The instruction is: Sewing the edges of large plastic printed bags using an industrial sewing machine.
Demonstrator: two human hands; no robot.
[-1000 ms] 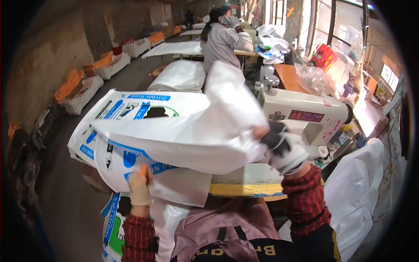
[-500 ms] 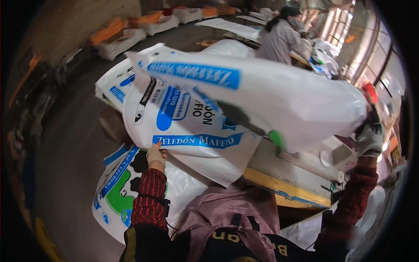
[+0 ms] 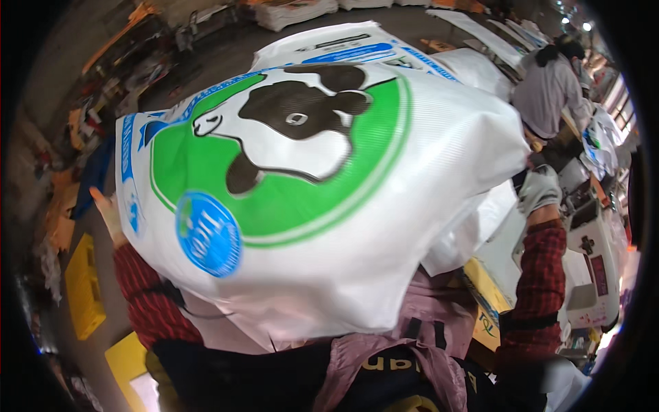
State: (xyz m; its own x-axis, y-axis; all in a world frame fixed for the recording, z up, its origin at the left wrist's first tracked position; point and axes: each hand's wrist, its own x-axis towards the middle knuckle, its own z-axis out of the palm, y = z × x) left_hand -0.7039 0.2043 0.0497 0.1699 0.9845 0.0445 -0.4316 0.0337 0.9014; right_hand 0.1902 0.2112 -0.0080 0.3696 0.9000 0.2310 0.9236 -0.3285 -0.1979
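Covering most of the space between the two sleeved arms, a white sack [image 3: 312, 202] hangs in front of the mauve apron [image 3: 439, 312], its lower edge overlapping the apron's top. The printed face is turned up toward the viewer: a cow's head on a green disc, with a round blue badge near the lower left. The surface is bulged and creased, not flat.

Left hand [image 3: 108, 216]: located at the sack's left edge, partly behind it. One of the fingers [image 3: 100, 201] extends upward, outside that edge. The others are hidden, so whether they grip the sack cannot be told.

Right hand [image 3: 540, 191]: gloved in pale grey, located at the sack's right end. Its fingers are curled in and grasp the gathered corner; the body of the sack extends leftward from them.

Right of the apron is the counter [image 3: 508, 257], with a yellow front edge. The sewing machine [image 3: 594, 275] stands beyond the right sleeve [image 3: 544, 264].

Past the sack's upper edge lies a second printed sack [image 3: 343, 38]. Farther off, at upper right, a worker [image 3: 549, 93] in grey is bent over, beside long white sheets [image 3: 473, 34].
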